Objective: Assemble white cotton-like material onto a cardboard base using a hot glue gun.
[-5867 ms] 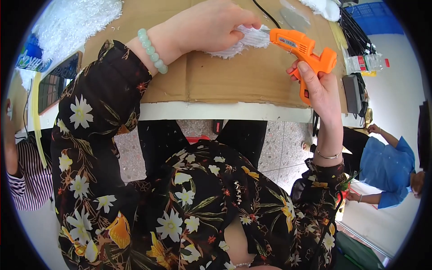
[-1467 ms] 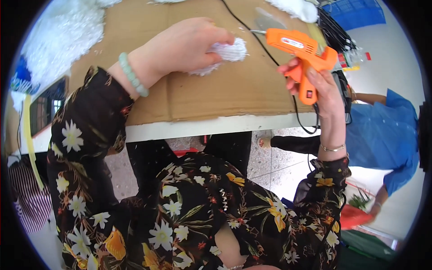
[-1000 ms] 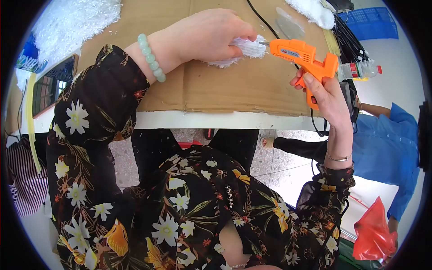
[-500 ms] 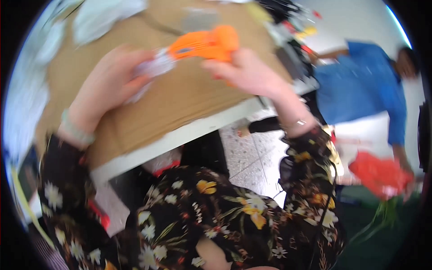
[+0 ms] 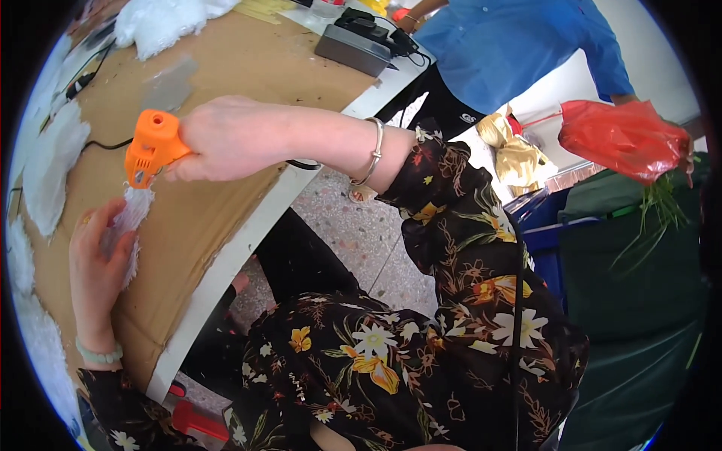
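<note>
My right hand (image 5: 226, 139) grips an orange glue gun (image 5: 153, 146) with its nozzle pointing down at a small white fluffy piece (image 5: 129, 219). My left hand (image 5: 96, 259) holds that fluffy piece against the brown cardboard sheet (image 5: 226, 90) that covers the table. The gun's black cord (image 5: 101, 143) trails off to the left across the cardboard. A bracelet circles each wrist.
More white fluffy pieces (image 5: 53, 161) lie along the left and at the top (image 5: 162, 22) of the cardboard. A grey box with black cables (image 5: 353, 49) sits at the table's far end. A person in blue (image 5: 519, 45) stands beyond, holding a red plastic bag (image 5: 620, 139).
The view has swung to the right, so the table now sits at the left. The glue gun's tip has come down onto the fluffy piece, still held by my left hand.
</note>
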Tool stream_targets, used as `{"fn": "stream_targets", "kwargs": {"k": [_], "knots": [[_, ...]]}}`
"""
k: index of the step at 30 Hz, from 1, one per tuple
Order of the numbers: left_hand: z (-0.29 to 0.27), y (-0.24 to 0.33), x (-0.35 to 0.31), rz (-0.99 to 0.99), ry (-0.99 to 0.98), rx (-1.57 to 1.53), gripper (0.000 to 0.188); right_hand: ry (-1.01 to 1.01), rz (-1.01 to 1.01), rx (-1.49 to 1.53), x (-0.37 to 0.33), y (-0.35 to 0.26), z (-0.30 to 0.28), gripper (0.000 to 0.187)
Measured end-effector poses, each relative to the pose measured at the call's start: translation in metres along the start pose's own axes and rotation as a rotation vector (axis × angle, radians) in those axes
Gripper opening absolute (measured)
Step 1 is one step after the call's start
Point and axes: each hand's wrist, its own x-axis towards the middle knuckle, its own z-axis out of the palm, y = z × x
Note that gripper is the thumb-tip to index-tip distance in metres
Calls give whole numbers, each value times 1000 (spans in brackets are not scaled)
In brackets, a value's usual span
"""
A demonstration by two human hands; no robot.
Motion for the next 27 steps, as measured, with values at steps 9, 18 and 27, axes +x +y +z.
{"fn": "stream_targets", "kwargs": {"k": [9, 18, 27], "knots": [[-4, -12, -9, 82, 23, 58, 30, -51, -79, 25, -3, -1, 0, 40], [-13, -4, 4, 113, 50, 72, 33, 71, 202, 667, -16, 10, -11, 30], [-18, 1, 14, -22, 11, -37, 47, 252, 270, 1262, -17, 1, 20, 33]]}}
